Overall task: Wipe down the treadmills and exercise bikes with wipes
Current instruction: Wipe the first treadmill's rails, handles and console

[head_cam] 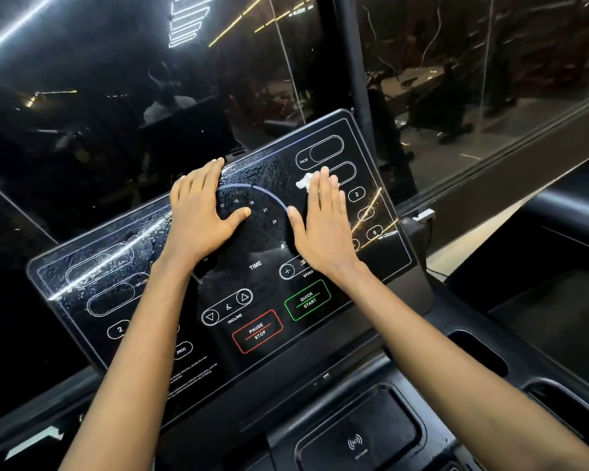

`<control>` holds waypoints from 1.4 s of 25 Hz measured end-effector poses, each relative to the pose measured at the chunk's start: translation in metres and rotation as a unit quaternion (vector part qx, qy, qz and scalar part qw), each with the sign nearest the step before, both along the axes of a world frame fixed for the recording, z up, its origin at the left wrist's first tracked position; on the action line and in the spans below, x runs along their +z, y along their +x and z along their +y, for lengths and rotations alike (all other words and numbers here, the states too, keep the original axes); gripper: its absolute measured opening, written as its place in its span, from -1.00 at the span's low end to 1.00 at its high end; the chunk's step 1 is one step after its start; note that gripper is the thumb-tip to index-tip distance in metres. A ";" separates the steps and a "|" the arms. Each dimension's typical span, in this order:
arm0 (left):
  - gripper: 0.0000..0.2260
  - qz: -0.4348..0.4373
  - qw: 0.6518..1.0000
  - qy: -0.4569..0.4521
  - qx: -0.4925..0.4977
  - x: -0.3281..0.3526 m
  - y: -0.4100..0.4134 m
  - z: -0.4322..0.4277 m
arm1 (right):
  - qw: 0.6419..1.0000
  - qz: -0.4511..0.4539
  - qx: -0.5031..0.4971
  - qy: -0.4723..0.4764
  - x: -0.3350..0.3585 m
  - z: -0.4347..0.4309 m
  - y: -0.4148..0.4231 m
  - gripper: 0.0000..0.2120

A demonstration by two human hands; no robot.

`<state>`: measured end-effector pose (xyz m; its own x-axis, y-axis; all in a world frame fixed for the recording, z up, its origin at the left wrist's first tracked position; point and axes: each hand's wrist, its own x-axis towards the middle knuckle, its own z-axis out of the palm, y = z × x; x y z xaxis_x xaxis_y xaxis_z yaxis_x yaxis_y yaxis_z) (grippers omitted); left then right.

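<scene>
Wipe (302, 182) is a tiny bunched scrap pinned under the flat fingers of the right hand (320, 229), top right of the treadmill screen (143, 300); left hand (198, 215) lies flat and empty on the screen too. Risk I'd guess: quick start button (307, 300) sits just below that wrist, so a sloppy downward swipe could trigger it

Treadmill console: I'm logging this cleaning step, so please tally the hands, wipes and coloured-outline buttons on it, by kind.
Hands: 2 (left hand, right hand)
Wipes: 1 (wipe under the right fingers)
Red-outlined buttons: 1 (PAUSE STOP)
Green-outlined buttons: 1 (QUICK START)
Total: 5
</scene>
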<state>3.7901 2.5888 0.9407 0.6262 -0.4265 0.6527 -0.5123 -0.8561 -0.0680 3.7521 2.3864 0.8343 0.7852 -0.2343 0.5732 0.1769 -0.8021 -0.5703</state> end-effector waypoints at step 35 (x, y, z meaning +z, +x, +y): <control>-0.24 0.050 0.998 0.037 -0.019 0.007 0.007 -0.060 | 1.000 -0.004 -0.019 -0.013 -0.005 -0.023 -0.003 -0.37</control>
